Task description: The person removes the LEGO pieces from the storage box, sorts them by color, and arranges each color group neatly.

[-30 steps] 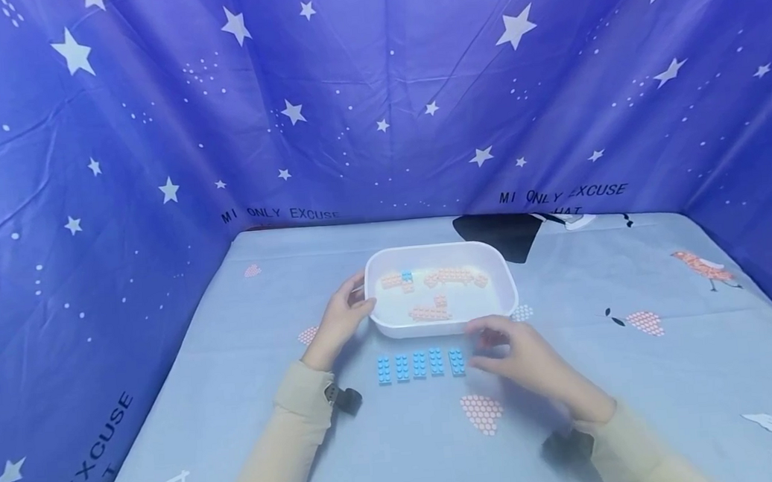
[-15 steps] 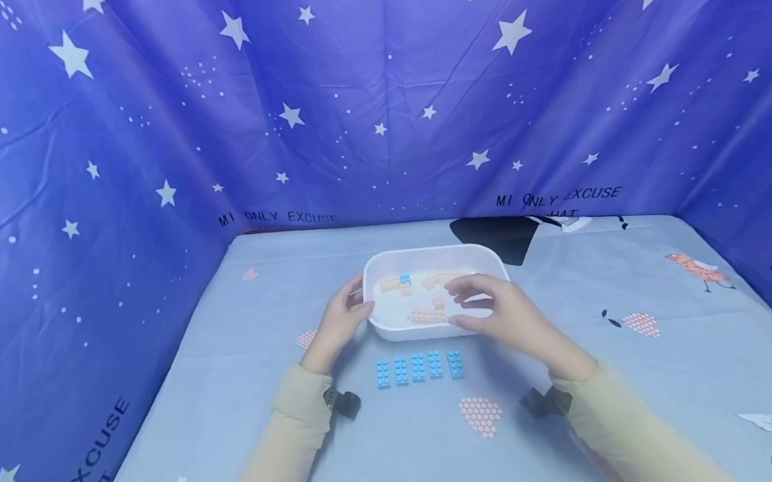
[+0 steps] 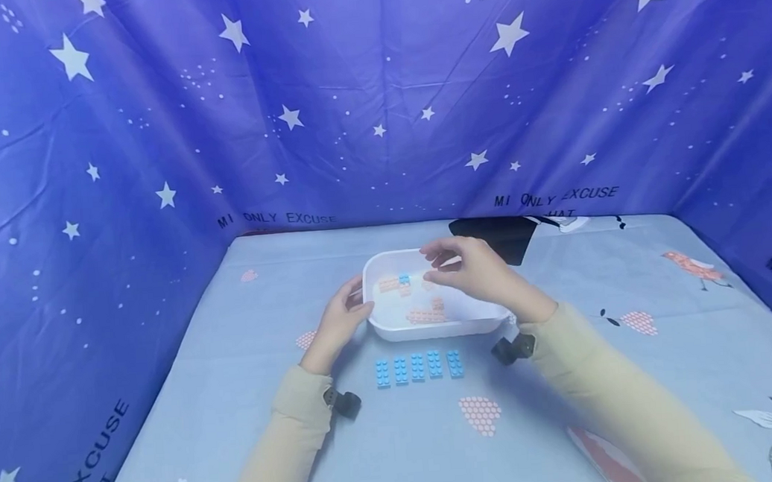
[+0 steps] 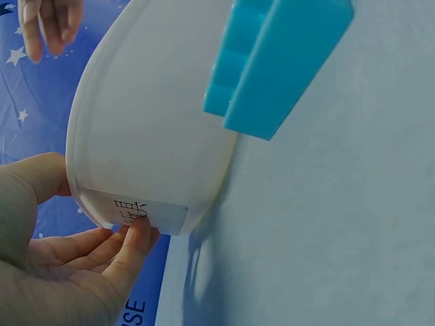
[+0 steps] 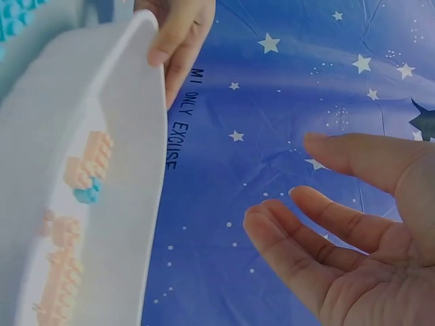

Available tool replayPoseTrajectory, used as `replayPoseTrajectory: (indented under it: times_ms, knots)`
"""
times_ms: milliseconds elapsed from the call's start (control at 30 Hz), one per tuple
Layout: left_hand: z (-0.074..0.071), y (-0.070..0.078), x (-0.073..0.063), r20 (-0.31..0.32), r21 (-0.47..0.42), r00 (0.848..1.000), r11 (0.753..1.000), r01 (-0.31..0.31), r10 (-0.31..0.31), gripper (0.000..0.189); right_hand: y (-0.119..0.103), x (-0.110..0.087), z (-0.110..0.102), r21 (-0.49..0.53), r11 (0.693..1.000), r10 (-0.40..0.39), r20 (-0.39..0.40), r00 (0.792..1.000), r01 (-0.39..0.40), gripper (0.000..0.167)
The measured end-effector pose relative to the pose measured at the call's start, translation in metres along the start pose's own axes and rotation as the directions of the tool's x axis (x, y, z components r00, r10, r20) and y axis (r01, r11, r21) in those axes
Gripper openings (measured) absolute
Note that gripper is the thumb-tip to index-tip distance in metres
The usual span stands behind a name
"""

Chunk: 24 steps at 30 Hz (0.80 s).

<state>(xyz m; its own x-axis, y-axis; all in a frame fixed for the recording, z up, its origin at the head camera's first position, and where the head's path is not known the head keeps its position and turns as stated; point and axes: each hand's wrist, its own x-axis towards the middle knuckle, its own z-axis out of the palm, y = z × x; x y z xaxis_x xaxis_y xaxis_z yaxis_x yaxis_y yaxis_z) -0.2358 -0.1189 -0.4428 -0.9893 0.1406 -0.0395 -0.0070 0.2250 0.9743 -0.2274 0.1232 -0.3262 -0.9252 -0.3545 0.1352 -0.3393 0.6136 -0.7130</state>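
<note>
I've got the left hand [image 3: 334, 327] pinching the left end of the white tub [image 3: 426, 333], just beyond the row of blue bricks [image 3: 418, 367]. The right hand [image 3: 478, 270] hovers over its far side, fingers loose, holding nothing — if it dips, it could snag the rim and drag everything nearward.

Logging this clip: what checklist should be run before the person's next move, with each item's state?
1. Tub steadied: ok, left hand grips one end.
2. Right hand free: ok, nothing between its fingers.
3. Row of five blue bricks undisturbed by hands: ok, neither touches it.
4. Blue brick inside the tub visible: ok, among peach bricks.
5. Head view of all tub contents: not ok, right hand covers part.
</note>
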Motion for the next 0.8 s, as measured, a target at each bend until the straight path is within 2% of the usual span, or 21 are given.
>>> replayPoseTrajectory:
  times_ms: [200, 367, 533, 633, 800]
  knots:
    - [-0.001, 0.0, 0.0, -0.009, 0.001, 1.0, 1.0, 0.002, -0.002, 0.061, -0.001, 0.025, -0.004, -0.03, 0.999, 0.026, 0.048, 0.999, -0.024, 0.036]
    - [-0.001, -0.002, 0.001, -0.006, 0.006, 1.0, 1.0, -0.006, 0.007, 0.06, 0.012, 0.041, 0.004, -0.065, 0.998, 0.032, 0.106, 0.994, -0.025, 0.034]
    - [0.0, -0.001, 0.002, -0.003, 0.016, 1.0, 1.0, -0.008, 0.008, 0.061, 0.025, 0.054, 0.014, -0.08, 0.995, 0.078, 0.156, 0.985, -0.066, 0.035]
    - [0.0, -0.001, 0.002, -0.008, 0.015, 1.0, 1.0, -0.003, 0.003, 0.061, 0.03, 0.062, 0.02, -0.067, 0.992, 0.122, 0.189, 0.974, -0.111, 0.038]
    - [0.0, -0.001, 0.002, -0.008, 0.01, 1.0, 1.0, -0.002, 0.002, 0.061, 0.039, 0.07, 0.027, -0.031, 0.969, 0.247, 0.229, 0.942, -0.246, 0.044]
